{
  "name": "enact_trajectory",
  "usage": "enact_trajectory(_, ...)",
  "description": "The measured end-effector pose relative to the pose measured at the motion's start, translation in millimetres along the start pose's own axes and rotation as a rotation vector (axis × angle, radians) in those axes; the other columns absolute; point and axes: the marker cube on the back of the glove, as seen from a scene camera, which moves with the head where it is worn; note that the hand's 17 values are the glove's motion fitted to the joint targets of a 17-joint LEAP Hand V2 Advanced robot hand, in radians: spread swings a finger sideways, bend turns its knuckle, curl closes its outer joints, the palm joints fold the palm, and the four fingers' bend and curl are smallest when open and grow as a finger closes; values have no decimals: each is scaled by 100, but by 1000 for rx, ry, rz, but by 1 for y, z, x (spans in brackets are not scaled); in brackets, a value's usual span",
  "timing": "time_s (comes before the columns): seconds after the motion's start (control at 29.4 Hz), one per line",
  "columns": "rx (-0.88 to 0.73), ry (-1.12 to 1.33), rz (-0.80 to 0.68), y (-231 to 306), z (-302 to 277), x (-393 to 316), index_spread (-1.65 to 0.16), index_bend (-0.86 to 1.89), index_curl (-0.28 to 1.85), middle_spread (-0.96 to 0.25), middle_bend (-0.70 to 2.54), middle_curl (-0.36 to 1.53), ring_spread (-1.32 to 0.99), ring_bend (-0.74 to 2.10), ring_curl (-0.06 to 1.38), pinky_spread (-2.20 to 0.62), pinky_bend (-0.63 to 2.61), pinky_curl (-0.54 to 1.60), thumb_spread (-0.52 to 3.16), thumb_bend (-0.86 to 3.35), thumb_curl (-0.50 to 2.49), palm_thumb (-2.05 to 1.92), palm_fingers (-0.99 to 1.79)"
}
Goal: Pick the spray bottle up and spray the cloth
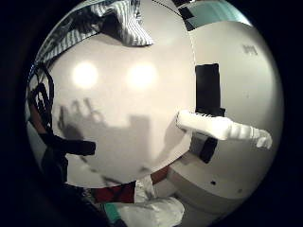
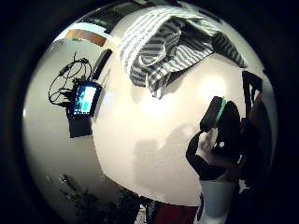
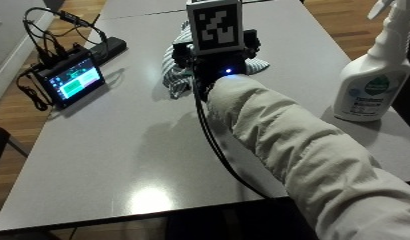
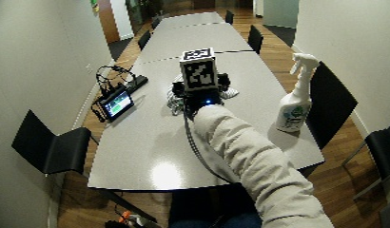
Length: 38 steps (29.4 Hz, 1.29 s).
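1. So the person is reaching their gloved right hand [image 3: 215, 62] out over the middle of the counter [image 3: 125, 150], hovering near the striped cloth [image 3: 173, 70] that's lying crumpled just past it.
2. The spray bottle [image 3: 370, 82] is standing upright off to the person's right near the counter's edge, well apart from the hand. Nobody's touching it.
3. Progress-wise, I'd say basically nothing's done yet: the bottle isn't picked up, so no spraying of the cloth either. The whole pick-up, aim and squeeze is still ahead.
4. Odd bit: the hand is sitting by the cloth rather than the bottle, so it's got to swing over to the right before anything happens. Just my read.
5. Hand state: honestly I can't tell. From the outside the glove's gear is blocking it, and the palm cameras are only catching straps at the edges. There's nothing close up in those palm views, just counter and cloth, so it doesn't look like it's carrying anything.
6. Other stuff: a small screen [image 3: 70, 79] with cables is sitting on the far left side of the counter.
7. Hard to see: the bottle's trigger head is cut off in the closer outside view, and part of the cloth is hidden behind the hand.
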Motion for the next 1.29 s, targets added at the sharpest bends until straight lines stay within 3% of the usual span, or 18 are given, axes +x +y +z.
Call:
enact_trajectory(0.48,11,-5,-32,4,0,-7,-16,41,30,-10,82,32,-15,92,37,-19,90,35,81,45,29,71,145)
enact_trajectory(0.68,111,-76,-108,29,-8,-14,-17,43,36,-11,83,37,-15,97,42,-21,95,41,90,40,33,70,139)
enact_trajectory(0.82,174,-214,-225,61,-12,-1,-18,36,37,-11,81,39,-16,95,43,-22,101,45,92,37,36,72,128)
enact_trajectory(1.05,320,-721,-462,137,-16,74,-19,24,38,-9,71,40,-14,88,44,-22,90,46,85,31,42,80,104)
enact_trajectory(1.12,328,-937,-420,160,-24,91,-19,25,40,-8,70,41,-13,82,44,-22,80,45,83,31,43,84,93)
enact_trajectory(1.19,378,-1140,-269,178,-28,121,-19,28,42,-8,71,42,-13,78,44,-20,66,42,79,31,45,89,86)
enact_trajectory(1.29,600,-1190,-69,166,-14,194,-21,39,46,-12,76,45,-16,77,45,-17,41,36,74,28,46,93,78)
